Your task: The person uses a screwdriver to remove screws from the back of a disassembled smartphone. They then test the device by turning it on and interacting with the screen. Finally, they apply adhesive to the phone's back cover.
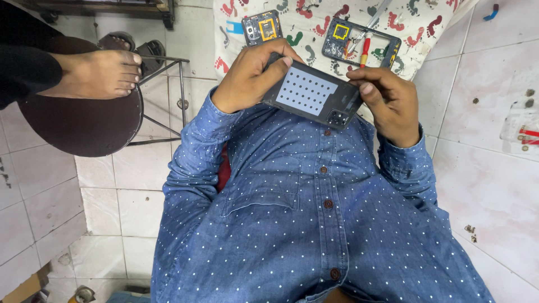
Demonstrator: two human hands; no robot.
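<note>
Both my hands hold a dark grey phone back panel in front of my chest, over my blue dotted shirt. A pale sheet with a grid of dots covers its middle, and a camera cluster sits at its lower right corner. My left hand grips the panel's left end, thumb on the top edge. The right end is pinched by my right hand, with the thumb lying on the panel's corner.
Beyond my hands lies a white cloth printed with coloured footprints, carrying two opened phone frames and a red-handled screwdriver. At left, another person's bare foot rests on a round dark stool. White floor tiles surround me.
</note>
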